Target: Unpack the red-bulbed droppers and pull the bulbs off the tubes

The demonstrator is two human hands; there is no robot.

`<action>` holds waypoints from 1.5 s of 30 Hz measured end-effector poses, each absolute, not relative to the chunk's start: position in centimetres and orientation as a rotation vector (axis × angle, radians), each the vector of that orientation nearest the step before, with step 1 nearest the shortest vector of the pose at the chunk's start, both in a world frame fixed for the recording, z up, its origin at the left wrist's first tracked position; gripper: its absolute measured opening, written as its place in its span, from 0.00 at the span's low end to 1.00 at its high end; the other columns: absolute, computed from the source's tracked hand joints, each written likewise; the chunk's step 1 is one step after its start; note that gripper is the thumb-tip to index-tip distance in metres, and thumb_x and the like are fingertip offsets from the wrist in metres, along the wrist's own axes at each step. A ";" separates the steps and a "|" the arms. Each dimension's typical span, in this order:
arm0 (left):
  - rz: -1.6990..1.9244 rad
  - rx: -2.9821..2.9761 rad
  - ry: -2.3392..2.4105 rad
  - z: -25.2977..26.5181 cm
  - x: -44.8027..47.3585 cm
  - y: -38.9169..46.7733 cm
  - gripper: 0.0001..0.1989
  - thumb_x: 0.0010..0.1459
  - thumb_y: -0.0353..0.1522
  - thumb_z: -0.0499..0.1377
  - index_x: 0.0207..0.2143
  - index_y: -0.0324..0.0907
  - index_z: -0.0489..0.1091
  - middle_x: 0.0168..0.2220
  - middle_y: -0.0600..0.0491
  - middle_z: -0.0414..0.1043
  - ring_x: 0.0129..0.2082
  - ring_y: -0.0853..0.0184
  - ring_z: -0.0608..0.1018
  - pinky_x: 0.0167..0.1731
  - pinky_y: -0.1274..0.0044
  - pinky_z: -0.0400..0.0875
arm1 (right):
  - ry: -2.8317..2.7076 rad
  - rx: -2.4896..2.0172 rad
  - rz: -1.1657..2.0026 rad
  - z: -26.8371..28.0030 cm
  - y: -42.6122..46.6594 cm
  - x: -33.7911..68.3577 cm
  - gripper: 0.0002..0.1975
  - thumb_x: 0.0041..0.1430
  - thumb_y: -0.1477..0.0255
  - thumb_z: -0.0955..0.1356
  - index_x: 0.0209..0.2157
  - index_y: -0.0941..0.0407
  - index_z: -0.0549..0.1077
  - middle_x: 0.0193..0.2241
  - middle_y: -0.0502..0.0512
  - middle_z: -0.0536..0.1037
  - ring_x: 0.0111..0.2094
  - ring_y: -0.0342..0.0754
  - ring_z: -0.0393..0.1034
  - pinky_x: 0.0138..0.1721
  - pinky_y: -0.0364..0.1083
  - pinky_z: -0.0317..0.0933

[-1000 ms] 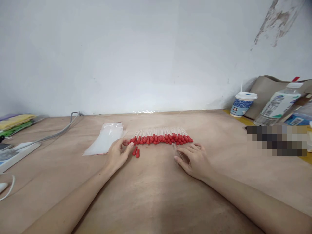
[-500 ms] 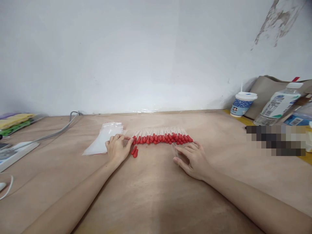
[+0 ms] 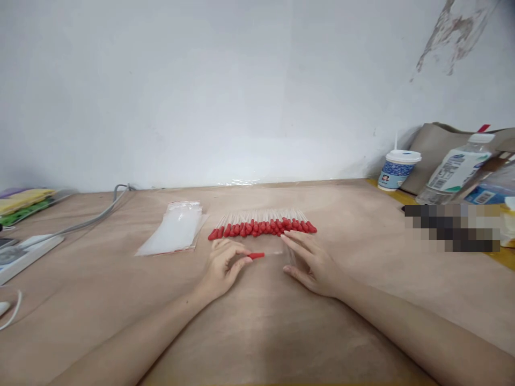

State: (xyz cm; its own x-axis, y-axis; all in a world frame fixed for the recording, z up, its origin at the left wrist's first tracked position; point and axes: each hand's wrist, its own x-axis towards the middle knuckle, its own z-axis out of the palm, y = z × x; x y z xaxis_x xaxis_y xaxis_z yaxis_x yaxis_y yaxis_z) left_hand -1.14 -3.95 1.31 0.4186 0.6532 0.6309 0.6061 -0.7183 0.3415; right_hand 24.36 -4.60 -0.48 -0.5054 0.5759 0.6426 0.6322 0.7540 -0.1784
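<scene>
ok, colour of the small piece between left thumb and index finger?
Red: the small piece in the left hand shows best in the head view.

Hands [image 3: 226, 266]: we see two
Held red bulb [image 3: 256, 255]: one
Droppers [image 3: 262, 228]: more than we can count
Cup [image 3: 397, 172]: one
Bottle [image 3: 456, 170]: one

A pale wall [image 3: 225, 96] fills the upper frame, with a flaking patch [image 3: 454, 35] at upper right. At the right side, a blue-and-white lidded cup [image 3: 396, 170] with a straw stands beside a grey-beige bag [image 3: 424, 145], and a clear labelled bottle [image 3: 458, 169] stands in front of the bag. At the left edge lie yellow and green packs [image 3: 26, 203]; below them, a white power strip [image 3: 36, 262]. A grey cable [image 3: 90, 222] runs toward the wall. A thin white cord [image 3: 18, 308] curves at lower left.
</scene>
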 end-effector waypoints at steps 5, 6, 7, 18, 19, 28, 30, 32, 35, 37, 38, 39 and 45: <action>1.120 2.597 0.979 1.1 0.0 -4.3 0.04 0.57 0.33 0.55 0.31 0.43 0.68 0.32 0.54 0.74 0.33 0.67 0.73 0.40 0.70 0.61 | -2.356 -0.807 -0.099 -0.8 -4.2 24.2 0.17 0.58 0.67 0.63 0.49 0.53 0.67 0.50 0.57 0.68 0.55 0.53 0.56 0.53 0.57 0.55; 1.103 2.587 0.972 1.2 0.0 -4.4 0.04 0.57 0.33 0.55 0.31 0.42 0.68 0.32 0.53 0.74 0.33 0.66 0.73 0.40 0.70 0.61 | -2.358 -0.785 -0.096 -0.8 -4.1 24.2 0.15 0.58 0.68 0.63 0.47 0.52 0.69 0.48 0.56 0.70 0.55 0.53 0.57 0.53 0.57 0.55; 1.076 2.580 0.963 1.2 0.1 -4.5 0.05 0.57 0.33 0.55 0.32 0.42 0.68 0.32 0.52 0.74 0.34 0.66 0.73 0.40 0.70 0.62 | -2.355 -0.764 -0.094 -0.9 -4.1 24.2 0.13 0.58 0.69 0.63 0.45 0.52 0.71 0.46 0.55 0.72 0.54 0.52 0.57 0.53 0.57 0.55; 0.825 2.840 0.857 0.7 0.8 -4.3 0.17 0.59 0.35 0.52 0.51 0.43 0.63 0.51 0.49 0.67 0.55 0.61 0.64 0.56 0.60 0.53 | -2.278 -0.618 -0.145 -1.1 -4.5 22.5 0.12 0.57 0.73 0.63 0.43 0.55 0.71 0.38 0.53 0.77 0.50 0.50 0.64 0.51 0.54 0.60; 0.843 2.853 0.830 0.5 0.8 -4.2 0.16 0.59 0.34 0.52 0.50 0.43 0.64 0.49 0.50 0.69 0.54 0.62 0.65 0.56 0.60 0.54 | -2.279 -0.616 -0.150 -1.1 -4.6 22.4 0.12 0.58 0.73 0.63 0.43 0.55 0.71 0.38 0.53 0.77 0.49 0.50 0.64 0.49 0.53 0.62; 0.886 2.868 0.728 0.7 0.9 -4.6 0.10 0.60 0.29 0.50 0.41 0.41 0.69 0.44 0.51 0.73 0.52 0.63 0.68 0.57 0.62 0.55 | -2.272 -0.527 -0.060 -1.3 -4.5 22.1 0.09 0.59 0.75 0.61 0.39 0.56 0.70 0.39 0.55 0.76 0.43 0.45 0.69 0.49 0.48 0.64; 0.854 2.863 0.724 0.9 0.9 -4.7 0.11 0.60 0.29 0.49 0.40 0.41 0.70 0.44 0.51 0.73 0.53 0.63 0.67 0.57 0.61 0.54 | -2.286 -0.516 -0.030 -1.3 -4.5 22.1 0.09 0.59 0.76 0.61 0.39 0.56 0.69 0.39 0.56 0.75 0.43 0.44 0.69 0.49 0.48 0.63; 0.839 2.858 0.718 1.0 0.8 -4.8 0.11 0.60 0.29 0.49 0.40 0.41 0.70 0.44 0.50 0.73 0.53 0.63 0.68 0.57 0.61 0.53 | -2.305 -0.500 -0.019 -1.3 -4.6 22.1 0.08 0.58 0.77 0.61 0.39 0.57 0.69 0.39 0.56 0.75 0.43 0.44 0.68 0.50 0.47 0.62; 0.862 2.861 0.688 0.9 0.7 -4.9 0.11 0.60 0.29 0.49 0.41 0.41 0.69 0.43 0.49 0.73 0.52 0.62 0.68 0.57 0.61 0.54 | -2.319 -0.483 -0.029 -1.1 -4.8 22.1 0.08 0.58 0.77 0.61 0.38 0.58 0.69 0.37 0.56 0.75 0.43 0.43 0.68 0.51 0.47 0.62; 0.869 2.850 0.686 0.9 0.5 -5.0 0.11 0.60 0.29 0.50 0.41 0.41 0.69 0.43 0.49 0.73 0.51 0.62 0.69 0.57 0.61 0.54 | -2.328 -0.487 -0.038 -1.1 -5.0 22.2 0.07 0.58 0.77 0.61 0.38 0.58 0.69 0.37 0.56 0.75 0.43 0.43 0.68 0.51 0.47 0.61; 0.868 2.841 0.692 0.8 0.5 -5.0 0.10 0.60 0.29 0.50 0.40 0.41 0.70 0.43 0.49 0.73 0.51 0.63 0.69 0.57 0.61 0.54 | -2.333 -0.489 -0.044 -1.0 -5.0 22.2 0.07 0.58 0.77 0.61 0.37 0.58 0.69 0.37 0.56 0.75 0.43 0.43 0.68 0.51 0.47 0.61; 0.860 2.830 0.699 0.8 0.4 -5.0 0.10 0.60 0.29 0.50 0.40 0.40 0.70 0.43 0.49 0.73 0.51 0.63 0.69 0.57 0.62 0.55 | -2.339 -0.494 -0.052 -1.0 -5.1 22.3 0.07 0.58 0.77 0.61 0.37 0.58 0.69 0.37 0.56 0.75 0.43 0.44 0.68 0.51 0.47 0.61; 0.865 2.790 0.690 0.7 0.1 -5.2 0.10 0.59 0.29 0.50 0.41 0.40 0.70 0.42 0.49 0.74 0.51 0.63 0.69 0.56 0.63 0.56 | -2.347 -0.487 -0.114 -1.1 -5.2 22.4 0.07 0.58 0.78 0.61 0.37 0.58 0.69 0.37 0.56 0.76 0.44 0.45 0.68 0.51 0.47 0.62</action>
State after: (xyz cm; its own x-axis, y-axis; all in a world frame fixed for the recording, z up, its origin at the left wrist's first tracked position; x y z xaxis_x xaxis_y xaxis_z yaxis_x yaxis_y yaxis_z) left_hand 0.14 -5.19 0.73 0.7297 0.4653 0.5011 0.3849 -0.8852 0.2614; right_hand 22.43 -5.16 -1.08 -0.6654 0.3129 0.6777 0.3769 0.9245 -0.0567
